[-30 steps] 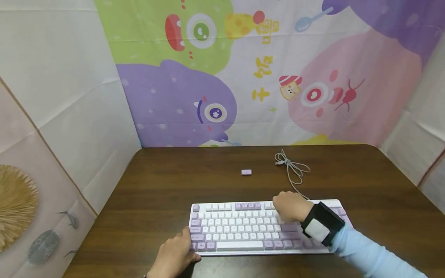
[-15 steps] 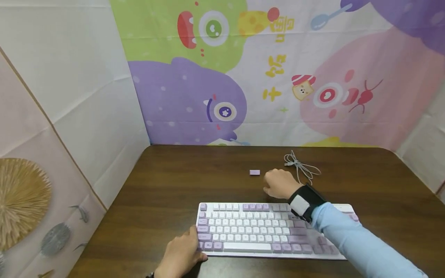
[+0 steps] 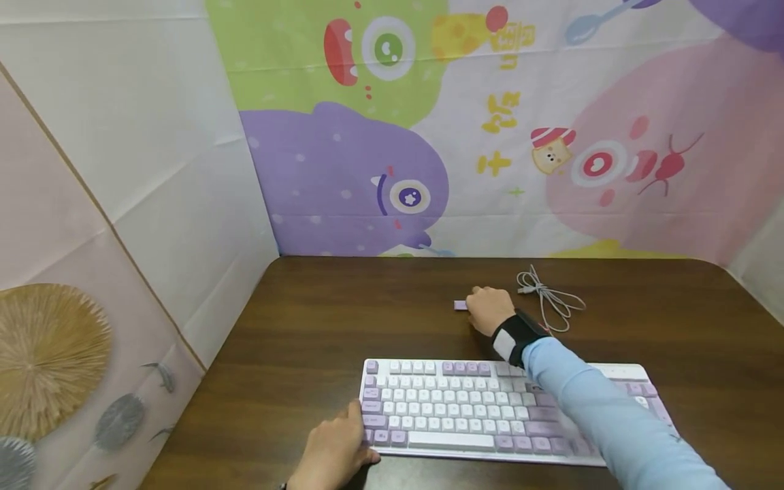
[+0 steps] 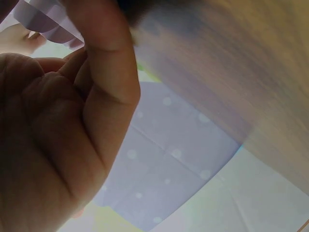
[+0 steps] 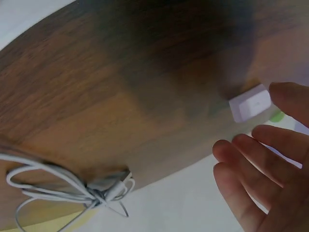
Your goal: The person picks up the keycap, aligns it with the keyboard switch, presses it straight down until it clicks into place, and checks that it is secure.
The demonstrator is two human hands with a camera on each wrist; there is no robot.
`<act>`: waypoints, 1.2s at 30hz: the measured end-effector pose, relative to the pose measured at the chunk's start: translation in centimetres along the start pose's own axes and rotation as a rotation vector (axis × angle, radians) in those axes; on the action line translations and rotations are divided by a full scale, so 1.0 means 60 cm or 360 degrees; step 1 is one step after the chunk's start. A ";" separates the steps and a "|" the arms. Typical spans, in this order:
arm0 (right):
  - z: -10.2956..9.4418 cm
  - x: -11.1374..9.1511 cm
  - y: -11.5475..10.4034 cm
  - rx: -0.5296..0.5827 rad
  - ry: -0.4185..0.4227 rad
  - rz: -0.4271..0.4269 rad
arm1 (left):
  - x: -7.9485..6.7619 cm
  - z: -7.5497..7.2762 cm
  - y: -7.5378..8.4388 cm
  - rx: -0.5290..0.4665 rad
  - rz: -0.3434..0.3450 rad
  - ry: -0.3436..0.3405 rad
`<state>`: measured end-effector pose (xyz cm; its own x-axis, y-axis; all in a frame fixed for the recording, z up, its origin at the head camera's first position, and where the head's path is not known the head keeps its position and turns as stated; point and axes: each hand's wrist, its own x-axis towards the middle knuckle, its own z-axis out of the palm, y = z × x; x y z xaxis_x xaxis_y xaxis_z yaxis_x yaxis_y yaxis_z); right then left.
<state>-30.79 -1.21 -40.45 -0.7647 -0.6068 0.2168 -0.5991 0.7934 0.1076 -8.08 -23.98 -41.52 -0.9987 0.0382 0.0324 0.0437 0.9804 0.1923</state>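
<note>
A white and lilac keyboard [image 3: 453, 408] lies flat near the front of the wooden table. My left hand [image 3: 333, 446] holds its front left corner, thumb at the front edge and fingers along the left side. In the left wrist view the curled fingers [image 4: 113, 72] fill much of the picture. Farther back, my right hand [image 3: 490, 309] is at a small lilac keycap [image 3: 460, 305], covering its right end. The right wrist view has one fingertip right at the keycap [image 5: 251, 103], with the other fingers loosely bent below it. Whether that fingertip touches is hard to tell.
A bundled grey cable [image 3: 551, 296] lies behind and right of my right hand, trailing toward the keyboard. Bare wooden tabletop [image 3: 318, 320] stretches left of the keycap. A printed cartoon cloth [image 3: 380, 177] hangs along the table's back edge.
My right hand has moved from over the keyboard's upper right part, back and left, to the keycap. The left hand stays at the keyboard's corner. The whole view has shifted slightly.
</note>
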 end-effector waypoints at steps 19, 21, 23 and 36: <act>0.026 0.009 -0.009 0.0007 0.0086 -0.0100 | -0.002 -0.001 0.005 0.0012 -0.0013 -0.0027; 0.026 0.008 -0.010 0.0005 0.0095 -0.0122 | -0.002 -0.001 0.005 0.0004 -0.0017 -0.0017; 0.025 0.003 -0.009 0.0005 0.0087 -0.0129 | -0.002 -0.001 0.006 0.0003 -0.0019 -0.0009; -0.024 -0.044 0.025 0.0182 -0.0036 -0.0148 | -0.004 -0.001 0.013 0.0021 -0.0030 0.0012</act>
<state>-29.33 1.63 -39.45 -0.7089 -0.6796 0.1889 -0.6900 0.7237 0.0144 -7.82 -23.22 -41.34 -0.9992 0.0182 0.0362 0.0244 0.9834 0.1798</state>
